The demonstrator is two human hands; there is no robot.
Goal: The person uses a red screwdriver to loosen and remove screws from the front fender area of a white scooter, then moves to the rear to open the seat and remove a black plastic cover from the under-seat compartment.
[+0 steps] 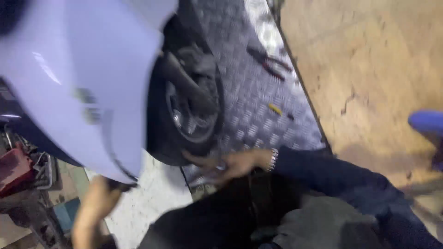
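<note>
— What can't you make out?
— The left hand (99, 196) slips behind the glossy lilac scooter body panel (87, 78), fingers hidden.
— And the right hand (226, 165)?
— Motion-blurred; its grip is unclear.

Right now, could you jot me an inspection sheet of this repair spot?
Surface: metal tread-plate platform, beside a brown floor.
Job's things: pale lilac scooter, its front wheel on the platform.
Clutter: red-handled pliers, small yellow tool.
Hands: right hand at the bottom of the tyre, ring and wristband on; left hand under the scooter's body panel; fingers blurred.
Cables: nothing seen.
Surroundings: red parts at left, blue object at right.
</note>
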